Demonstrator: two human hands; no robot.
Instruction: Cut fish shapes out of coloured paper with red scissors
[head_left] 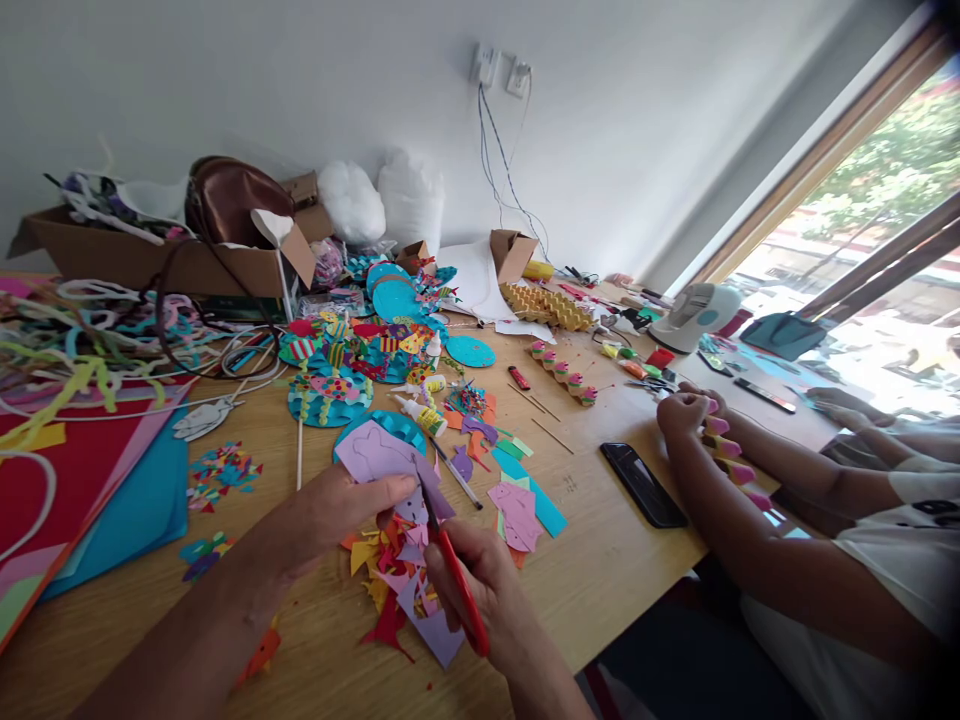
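Note:
My left hand (356, 510) pinches a sheet of purple paper (367, 452) by its near edge, thumb on top. Pencil outlines are drawn on the sheet. In my right hand (480, 580) is a pair of scissors (459, 590) with red handles, its dark blades pointing away from me at the purple paper's right part. Below both hands lies a heap of paper scraps (390, 560) in orange, yellow, red and purple. Behind the sheet, a blue paper disc (401, 428) is partly covered. A pen (459, 474) rests just right of the sheet, near a pink paper cutout (516, 515).
Coloured paper sheets (135, 500) are stacked at left. Glue bottles (421, 412) and decorated blue discs (330, 395) stand behind my hands. A black phone (643, 485) lies to the right, beside a co-worker's hands (686, 415) holding a pink-and-yellow strip (724, 447). A cardboard box (150, 255) sits at back left.

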